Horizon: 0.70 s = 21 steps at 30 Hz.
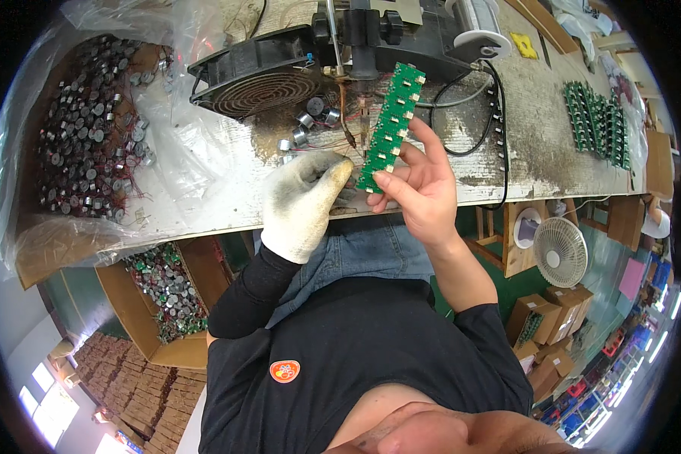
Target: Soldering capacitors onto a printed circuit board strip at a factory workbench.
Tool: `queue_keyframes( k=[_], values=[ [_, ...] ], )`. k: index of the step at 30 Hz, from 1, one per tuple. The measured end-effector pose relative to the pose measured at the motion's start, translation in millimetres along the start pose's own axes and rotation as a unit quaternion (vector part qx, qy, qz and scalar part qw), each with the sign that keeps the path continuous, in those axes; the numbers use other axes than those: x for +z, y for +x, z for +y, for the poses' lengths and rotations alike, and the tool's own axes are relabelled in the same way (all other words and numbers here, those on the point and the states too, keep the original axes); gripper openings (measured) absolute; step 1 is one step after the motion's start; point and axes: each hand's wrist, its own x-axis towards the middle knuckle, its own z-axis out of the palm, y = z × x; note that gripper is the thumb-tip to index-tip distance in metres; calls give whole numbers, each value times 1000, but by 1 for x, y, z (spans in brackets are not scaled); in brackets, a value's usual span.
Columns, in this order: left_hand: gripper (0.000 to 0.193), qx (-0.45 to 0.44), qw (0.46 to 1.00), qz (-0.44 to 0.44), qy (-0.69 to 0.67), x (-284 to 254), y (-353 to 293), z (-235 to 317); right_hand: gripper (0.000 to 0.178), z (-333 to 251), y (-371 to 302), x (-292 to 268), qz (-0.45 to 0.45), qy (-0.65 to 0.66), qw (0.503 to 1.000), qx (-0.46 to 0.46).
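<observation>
— Both hands busy?
— Yes. Bare right hand (424, 189) pinches a long green circuit board strip (390, 127) by its lower end, thumb and fingers closed on it, holding it tilted above the workbench's near edge (204, 204). Gloved left hand (303, 200) curls beside the strip's lower end, fingertips touching it; what it grips, I cannot tell.
— Around them?
— Small metal cylinders (306, 125) lie just behind the hands, beside a black fan (257, 79). A bag of similar cylinders (91, 129) fills the bench's left end; more green boards (598, 121) lie at its right end.
</observation>
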Motion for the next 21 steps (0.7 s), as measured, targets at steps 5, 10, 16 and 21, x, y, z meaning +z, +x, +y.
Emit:
queue_keyframes(
  k=[5,10,16,21],
  values=[
    [19,49,997,6,62,-6,-4,3,70,0,-1,1,-1,6,1000,3],
    [19,97,988,-15,123,-8,-4,5,70,-2,0,2,0,7,1000,15],
    [19,7,999,-38,-6,-4,1,2,70,-1,-1,2,-5,4,1000,7],
    [18,-9,999,-43,-18,-4,4,2,69,-1,-1,3,-4,4,1000,1]
  ],
)
